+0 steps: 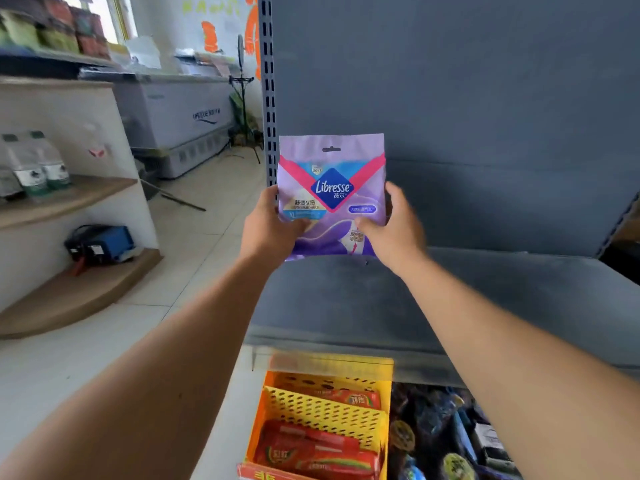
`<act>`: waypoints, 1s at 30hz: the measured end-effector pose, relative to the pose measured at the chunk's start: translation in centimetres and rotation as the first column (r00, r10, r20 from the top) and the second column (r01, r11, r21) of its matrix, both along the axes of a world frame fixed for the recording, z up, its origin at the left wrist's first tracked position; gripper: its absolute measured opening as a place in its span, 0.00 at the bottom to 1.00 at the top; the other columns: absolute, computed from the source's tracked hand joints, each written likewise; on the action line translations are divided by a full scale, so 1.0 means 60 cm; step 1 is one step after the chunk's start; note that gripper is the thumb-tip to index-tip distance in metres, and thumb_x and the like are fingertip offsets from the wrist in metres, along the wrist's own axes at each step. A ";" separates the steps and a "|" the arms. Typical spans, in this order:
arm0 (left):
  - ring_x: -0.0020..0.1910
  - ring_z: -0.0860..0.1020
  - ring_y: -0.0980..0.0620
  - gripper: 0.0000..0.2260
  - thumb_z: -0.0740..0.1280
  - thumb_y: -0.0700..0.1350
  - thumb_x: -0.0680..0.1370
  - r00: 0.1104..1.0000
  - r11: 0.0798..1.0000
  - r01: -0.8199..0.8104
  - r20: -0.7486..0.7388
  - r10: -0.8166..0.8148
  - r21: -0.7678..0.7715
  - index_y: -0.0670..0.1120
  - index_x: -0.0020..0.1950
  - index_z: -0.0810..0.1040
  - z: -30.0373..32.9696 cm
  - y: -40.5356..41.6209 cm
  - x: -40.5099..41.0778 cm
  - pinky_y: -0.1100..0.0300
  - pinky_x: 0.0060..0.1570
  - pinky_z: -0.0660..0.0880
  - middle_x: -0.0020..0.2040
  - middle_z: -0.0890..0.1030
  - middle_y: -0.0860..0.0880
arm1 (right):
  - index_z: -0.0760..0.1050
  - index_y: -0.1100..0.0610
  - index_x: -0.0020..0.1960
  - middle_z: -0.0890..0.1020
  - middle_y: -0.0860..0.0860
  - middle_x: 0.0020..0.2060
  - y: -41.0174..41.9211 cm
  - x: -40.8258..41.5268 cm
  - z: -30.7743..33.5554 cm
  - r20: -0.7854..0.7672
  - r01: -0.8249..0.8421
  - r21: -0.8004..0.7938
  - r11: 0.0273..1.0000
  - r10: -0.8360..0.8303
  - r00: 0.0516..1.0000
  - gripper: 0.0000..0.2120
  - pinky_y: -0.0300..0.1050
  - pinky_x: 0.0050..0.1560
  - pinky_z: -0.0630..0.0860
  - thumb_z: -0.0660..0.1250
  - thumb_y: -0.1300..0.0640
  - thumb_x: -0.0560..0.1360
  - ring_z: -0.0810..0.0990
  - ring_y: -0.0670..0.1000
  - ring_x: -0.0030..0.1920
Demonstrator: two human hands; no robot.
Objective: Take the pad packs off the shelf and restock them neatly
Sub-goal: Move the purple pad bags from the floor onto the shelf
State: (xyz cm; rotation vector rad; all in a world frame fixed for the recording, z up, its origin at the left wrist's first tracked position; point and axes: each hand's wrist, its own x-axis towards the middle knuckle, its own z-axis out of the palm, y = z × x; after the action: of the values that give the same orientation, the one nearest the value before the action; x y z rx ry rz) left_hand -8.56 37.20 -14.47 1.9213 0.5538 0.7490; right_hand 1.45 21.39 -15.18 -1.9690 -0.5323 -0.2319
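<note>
Both hands grip one purple pad pack [331, 188] upright over the bare grey shelf [450, 299]: the left hand [268, 225] pinches its lower left edge, thumb on the front, and the right hand [393, 223] clamps the lower right edge likewise. Its bottom edge sits at or just above the shelf board; contact cannot be told. Likely risks: the soft pack, released without support from the back panel [485, 116], may tip forward or slump, or slide off into the yellow basket [325, 410] below.
</note>
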 end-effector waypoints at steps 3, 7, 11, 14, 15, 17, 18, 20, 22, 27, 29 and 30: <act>0.52 0.79 0.49 0.28 0.75 0.44 0.73 1.000 0.999 -0.025 0.007 0.025 0.023 0.49 0.69 0.67 -0.028 0.028 0.041 0.54 0.52 0.77 0.59 0.80 0.49 | 0.62 0.49 0.72 0.74 0.51 0.62 0.031 0.033 -0.027 0.038 0.012 -0.014 1.000 -0.011 0.999 0.32 0.48 0.55 0.78 0.73 0.54 0.72 0.76 0.50 0.59; 0.47 0.76 0.49 0.28 0.74 0.43 0.73 0.997 0.998 -0.031 -0.067 0.034 0.046 0.47 0.68 0.65 -0.059 0.051 0.071 0.57 0.45 0.73 0.58 0.79 0.46 | 0.62 0.53 0.70 0.73 0.53 0.62 0.054 0.052 -0.066 0.050 0.004 -0.103 0.995 0.002 0.999 0.31 0.42 0.51 0.72 0.73 0.58 0.72 0.75 0.52 0.59; 0.47 0.74 0.51 0.27 0.73 0.43 0.74 0.998 0.995 -0.031 -0.051 0.036 0.099 0.46 0.67 0.64 -0.074 0.053 0.084 0.61 0.43 0.69 0.60 0.78 0.46 | 0.62 0.52 0.69 0.73 0.53 0.61 0.059 0.068 -0.078 0.089 0.016 -0.107 0.994 -0.006 0.996 0.30 0.43 0.49 0.73 0.73 0.58 0.73 0.75 0.52 0.58; 0.50 0.75 0.51 0.28 0.73 0.42 0.74 0.999 0.994 -0.032 -0.035 0.036 0.108 0.45 0.69 0.62 -0.071 0.058 0.096 0.61 0.42 0.69 0.61 0.77 0.46 | 0.62 0.53 0.68 0.72 0.53 0.61 0.068 0.075 -0.076 0.117 0.023 -0.103 0.994 -0.011 0.993 0.28 0.45 0.48 0.74 0.72 0.59 0.73 0.76 0.53 0.56; 0.53 0.76 0.50 0.28 0.73 0.42 0.74 0.998 0.993 -0.039 -0.036 0.043 0.111 0.45 0.69 0.62 -0.071 0.061 0.100 0.60 0.43 0.69 0.61 0.77 0.46 | 0.62 0.54 0.67 0.72 0.53 0.61 0.072 0.076 -0.076 0.121 0.023 -0.112 0.993 -0.009 0.993 0.27 0.45 0.47 0.73 0.72 0.59 0.73 0.76 0.54 0.56; 0.55 0.77 0.48 0.27 0.72 0.41 0.74 0.998 0.991 -0.051 -0.040 0.057 0.127 0.45 0.68 0.62 -0.075 0.066 0.108 0.60 0.45 0.69 0.62 0.77 0.45 | 0.62 0.55 0.65 0.72 0.54 0.61 0.078 0.078 -0.079 0.123 0.032 -0.124 0.992 -0.016 0.992 0.25 0.44 0.44 0.71 0.72 0.59 0.74 0.76 0.55 0.55; 0.55 0.77 0.49 0.27 0.72 0.41 0.75 0.997 0.989 -0.055 -0.043 0.061 0.136 0.45 0.68 0.62 -0.078 0.067 0.112 0.60 0.45 0.68 0.62 0.76 0.45 | 0.62 0.56 0.64 0.72 0.54 0.60 0.080 0.079 -0.082 0.123 0.039 -0.125 0.991 -0.023 0.992 0.25 0.43 0.43 0.70 0.72 0.59 0.74 0.76 0.55 0.55; 0.54 0.76 0.50 0.26 0.71 0.40 0.75 0.996 0.987 -0.059 -0.060 0.069 0.147 0.44 0.68 0.61 -0.081 0.067 0.119 0.61 0.44 0.68 0.62 0.76 0.44 | 0.62 0.57 0.63 0.72 0.55 0.61 0.081 0.084 -0.086 0.122 0.048 -0.128 0.991 -0.032 0.992 0.24 0.43 0.42 0.70 0.72 0.58 0.74 0.77 0.55 0.55; 0.57 0.77 0.46 0.25 0.70 0.40 0.76 0.994 0.986 -0.061 -0.077 0.074 0.156 0.45 0.68 0.60 -0.085 0.070 0.123 0.59 0.45 0.68 0.64 0.75 0.44 | 0.62 0.57 0.62 0.72 0.54 0.61 0.082 0.086 -0.089 0.119 0.043 -0.134 0.990 -0.027 0.993 0.23 0.44 0.43 0.71 0.72 0.57 0.74 0.77 0.55 0.56; 0.58 0.76 0.45 0.26 0.69 0.42 0.78 0.989 0.983 -0.037 -0.135 0.062 0.178 0.44 0.71 0.59 -0.085 0.070 0.121 0.61 0.44 0.69 0.65 0.75 0.43 | 0.62 0.57 0.63 0.73 0.55 0.62 0.082 0.086 -0.087 0.092 0.039 -0.154 0.987 -0.025 0.995 0.23 0.47 0.44 0.75 0.71 0.55 0.75 0.78 0.56 0.56; 0.53 0.76 0.48 0.26 0.68 0.44 0.78 0.984 0.986 -0.012 -0.173 0.041 0.163 0.45 0.71 0.58 -0.086 0.070 0.116 0.66 0.37 0.68 0.63 0.76 0.45 | 0.62 0.57 0.65 0.73 0.56 0.62 0.081 0.082 -0.085 0.077 0.041 -0.162 0.986 -0.029 0.997 0.24 0.46 0.44 0.74 0.71 0.55 0.75 0.78 0.57 0.57; 0.52 0.76 0.50 0.26 0.68 0.44 0.78 0.983 0.987 -0.006 -0.179 0.036 0.163 0.45 0.71 0.58 -0.087 0.071 0.113 0.68 0.34 0.66 0.62 0.76 0.46 | 0.61 0.57 0.66 0.73 0.56 0.62 0.080 0.080 -0.085 0.070 0.041 -0.172 0.984 -0.029 0.997 0.25 0.45 0.45 0.73 0.71 0.55 0.75 0.77 0.57 0.57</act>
State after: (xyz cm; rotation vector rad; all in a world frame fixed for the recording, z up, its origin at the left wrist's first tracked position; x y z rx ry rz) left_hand -1.76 41.44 -19.71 2.1521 0.6428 0.6521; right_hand 6.28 26.19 -20.28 -2.1472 -0.5779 -0.2831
